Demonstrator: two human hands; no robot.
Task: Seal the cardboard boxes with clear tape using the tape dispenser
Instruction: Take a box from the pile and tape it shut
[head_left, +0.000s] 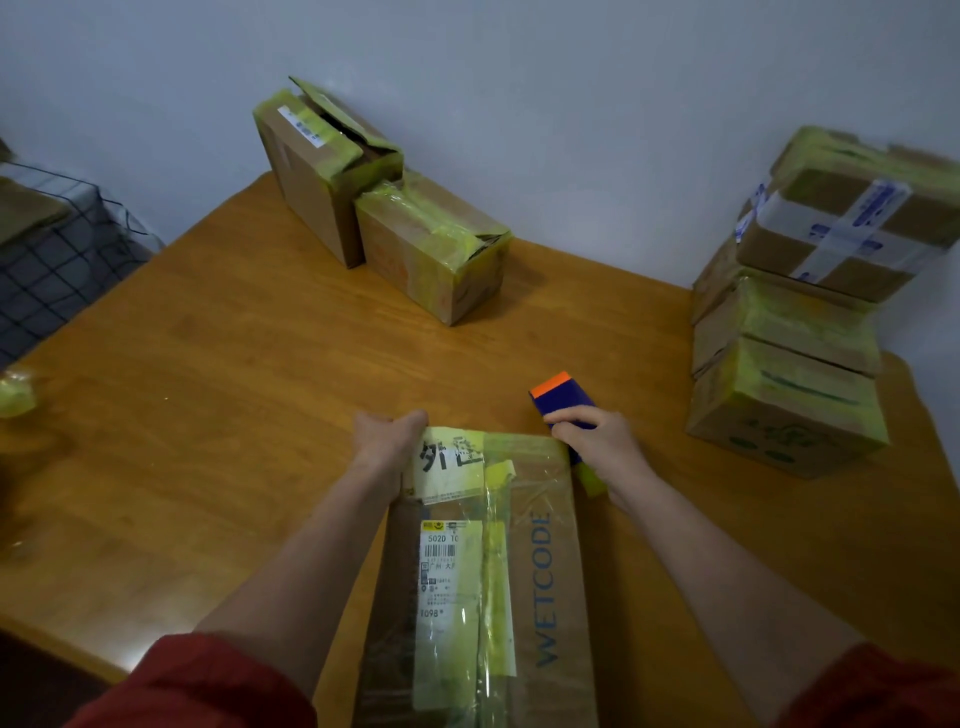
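A long cardboard box (545, 571) printed WETCODE, with a shipping label and yellowish tape on top, lies in front of me on the wooden table (234, 389). My left hand (387, 441) grips the box's far left corner, fingers curled over the far edge. My right hand (597, 441) holds a blue tape dispenser (563, 400) with an orange tip at the box's far right corner. The dispenser's lower part is hidden behind my hand.
Two taped boxes (431, 244) stand at the far side of the table near the wall; the taller one (317, 166) has open flaps. A stack of taped boxes (795, 364) sits at the right. A tape roll (15, 395) lies at the left edge.
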